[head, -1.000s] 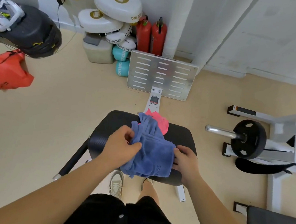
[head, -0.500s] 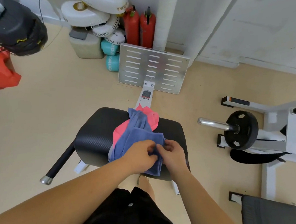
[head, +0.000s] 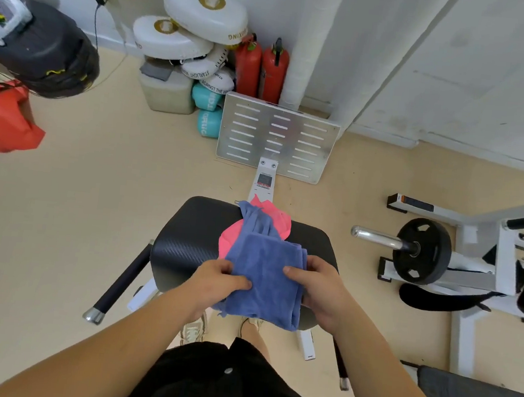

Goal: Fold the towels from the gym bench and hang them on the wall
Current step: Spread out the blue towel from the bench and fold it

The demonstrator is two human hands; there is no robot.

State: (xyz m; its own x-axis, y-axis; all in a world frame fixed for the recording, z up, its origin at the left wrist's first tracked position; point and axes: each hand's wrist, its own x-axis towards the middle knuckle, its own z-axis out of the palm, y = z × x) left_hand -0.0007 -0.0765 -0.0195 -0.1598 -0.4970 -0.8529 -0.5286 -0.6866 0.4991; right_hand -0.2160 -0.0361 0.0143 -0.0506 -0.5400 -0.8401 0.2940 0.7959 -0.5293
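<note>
A blue towel (head: 266, 272) lies partly folded on the black padded gym bench (head: 186, 239), hanging a little over its near edge. Under it a pink towel (head: 229, 238) sticks out at the left and far side. My left hand (head: 216, 282) grips the blue towel's left edge with thumb on top. On the opposite edge, my right hand (head: 316, 286) pinches the cloth, fingers curled round the fold. The far end of the blue towel is bunched.
A slotted metal footplate (head: 276, 139) stands beyond the bench. Two red fire extinguishers (head: 262, 67) and white boxing pads (head: 187, 34) lean at the wall. A weight plate on a bar (head: 422, 250) is at the right, a black punch bag (head: 41, 49) at the left.
My hands were together at the towel's near middle half a second ago; now they have spread to its left and right edges, and the towel lies flatter and wider.
</note>
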